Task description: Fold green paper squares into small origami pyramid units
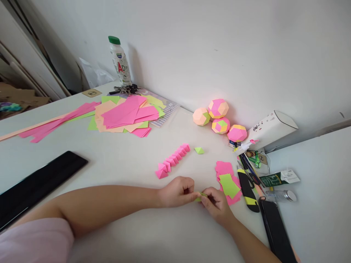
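Note:
Between my two hands is a small piece of green paper (198, 199), mostly hidden by the fingers. My left hand (178, 191) pinches its left side, and my right hand (216, 204) pinches its right side. Just beyond the left hand, several folded pink paper pieces (172, 160) stand in a slanting row. One folded green paper piece (199, 150) lies alone past that row. To the right of my right hand, a flat green sheet (229, 185) rests on a stack of pink sheets (224, 167).
Coloured paper strips (123, 113) are heaped at the back left near a bottle (120, 62) and keys (126, 88). Several paper balls (218, 108) sit by the wall. A utility knife (247, 191) and a black phone (276, 230) lie at right, a black slab (41, 186) at left.

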Tool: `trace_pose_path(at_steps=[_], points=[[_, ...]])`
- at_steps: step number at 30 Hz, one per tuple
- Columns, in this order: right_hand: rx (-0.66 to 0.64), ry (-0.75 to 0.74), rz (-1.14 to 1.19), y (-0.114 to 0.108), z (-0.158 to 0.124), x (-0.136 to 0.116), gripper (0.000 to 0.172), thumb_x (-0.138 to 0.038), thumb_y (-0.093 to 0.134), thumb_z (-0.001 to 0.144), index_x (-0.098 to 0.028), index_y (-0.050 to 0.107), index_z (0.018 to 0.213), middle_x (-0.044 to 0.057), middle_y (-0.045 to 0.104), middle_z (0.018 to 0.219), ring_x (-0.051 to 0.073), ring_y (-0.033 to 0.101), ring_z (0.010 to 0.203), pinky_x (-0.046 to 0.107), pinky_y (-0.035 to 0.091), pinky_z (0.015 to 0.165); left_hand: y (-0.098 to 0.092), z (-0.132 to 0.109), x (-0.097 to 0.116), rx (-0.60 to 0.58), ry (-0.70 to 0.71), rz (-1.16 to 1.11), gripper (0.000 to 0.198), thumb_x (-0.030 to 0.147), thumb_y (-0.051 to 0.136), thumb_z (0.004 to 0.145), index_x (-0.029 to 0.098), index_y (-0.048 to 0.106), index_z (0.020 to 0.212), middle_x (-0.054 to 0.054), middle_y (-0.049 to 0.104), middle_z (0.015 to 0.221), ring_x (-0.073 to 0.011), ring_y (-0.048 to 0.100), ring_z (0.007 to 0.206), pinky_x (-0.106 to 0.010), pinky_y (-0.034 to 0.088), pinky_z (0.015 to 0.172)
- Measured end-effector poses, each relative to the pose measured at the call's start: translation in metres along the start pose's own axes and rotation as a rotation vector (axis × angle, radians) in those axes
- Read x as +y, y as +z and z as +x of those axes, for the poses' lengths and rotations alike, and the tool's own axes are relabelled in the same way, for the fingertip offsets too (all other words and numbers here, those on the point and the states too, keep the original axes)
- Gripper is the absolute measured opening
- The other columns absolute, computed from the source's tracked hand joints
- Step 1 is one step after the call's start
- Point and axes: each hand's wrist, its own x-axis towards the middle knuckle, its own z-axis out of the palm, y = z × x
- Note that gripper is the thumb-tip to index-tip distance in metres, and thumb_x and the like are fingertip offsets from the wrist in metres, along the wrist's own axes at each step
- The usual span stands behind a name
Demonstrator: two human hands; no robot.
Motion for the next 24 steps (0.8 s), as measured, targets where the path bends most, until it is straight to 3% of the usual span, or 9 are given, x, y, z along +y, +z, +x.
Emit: trace_pose_path(at_steps=[5, 9, 11, 13, 16, 19, 24], points=[[0.111, 0.008, 0.087, 0.0, 0.0, 0.006, 0.017, -0.032, 0.052, 0.088, -0.019, 0.055, 0.077, 0.0, 0.058, 0.059, 0.012, 0.053, 0.048, 0.024, 0.046, 0.045, -0.002, 0.002, -0.001, 0.046, -0.028, -0.085, 0.04, 0.04, 0.046, 0.086, 0.018, 0.033, 0.056, 0.006, 0.033, 0.054, -0.0066, 0.031, 0.049, -0.019, 0.026, 0.045], [0.312, -0.206, -0.057, 0.003, -0.003, 0.005, 0.005, -0.021, 0.054, 0.086, -0.02, 0.058, 0.084, 0.005, 0.064, 0.077, 0.013, 0.058, 0.052, 0.025, 0.05, 0.044, -0.006, 0.0, 0.002, -0.032, -0.072, -0.12, 0.045, 0.046, 0.033, 0.091, 0.016, 0.05, 0.063, 0.004, 0.042, 0.051, -0.008, 0.039, 0.047, -0.02, 0.034, 0.047], [0.367, -0.361, -0.212, 0.004, -0.005, 0.003, 0.01, -0.014, 0.055, 0.084, -0.021, 0.061, 0.087, 0.008, 0.066, 0.087, 0.017, 0.064, 0.065, 0.027, 0.054, 0.05, -0.008, -0.001, 0.004, -0.091, -0.065, -0.126, 0.048, 0.047, 0.029, 0.092, 0.014, 0.057, 0.071, 0.002, 0.048, 0.052, -0.0095, 0.046, 0.05, -0.021, 0.039, 0.053], [0.366, -0.481, -0.352, 0.005, -0.008, 0.001, 0.018, -0.009, 0.055, 0.082, -0.024, 0.062, 0.089, 0.009, 0.067, 0.092, 0.02, 0.066, 0.076, 0.031, 0.056, 0.058, -0.01, -0.001, 0.005, -0.135, -0.038, -0.134, 0.048, 0.047, 0.03, 0.092, 0.014, 0.058, 0.071, 0.001, 0.051, 0.054, -0.0101, 0.049, 0.054, -0.022, 0.041, 0.057], [0.33, -0.558, -0.463, 0.006, -0.01, 0.001, 0.026, -0.005, 0.054, 0.081, -0.026, 0.063, 0.093, 0.009, 0.065, 0.103, 0.018, 0.066, 0.069, 0.032, 0.057, 0.059, -0.011, 0.001, 0.006, -0.187, -0.045, -0.183, 0.044, 0.047, 0.036, 0.091, 0.014, 0.058, 0.073, 0.002, 0.051, 0.056, -0.0092, 0.048, 0.053, -0.021, 0.04, 0.054], [0.27, -0.567, -0.466, 0.007, -0.011, 0.004, 0.029, -0.003, 0.053, 0.081, -0.026, 0.062, 0.096, 0.011, 0.06, 0.115, 0.016, 0.066, 0.066, 0.033, 0.057, 0.062, -0.01, 0.003, 0.006, -0.216, -0.113, -0.265, 0.04, 0.049, 0.041, 0.088, 0.014, 0.055, 0.075, 0.003, 0.053, 0.059, -0.0068, 0.046, 0.049, -0.019, 0.036, 0.047], [0.236, -0.553, -0.435, 0.007, -0.01, 0.01, 0.03, -0.008, 0.058, 0.082, -0.025, 0.058, 0.106, 0.013, 0.056, 0.12, 0.022, 0.066, 0.086, 0.035, 0.058, 0.071, -0.007, 0.003, 0.002, -0.193, -0.195, -0.327, 0.039, 0.052, 0.043, 0.086, 0.015, 0.048, 0.073, 0.002, 0.057, 0.07, -0.0053, 0.047, 0.048, -0.018, 0.034, 0.045]])
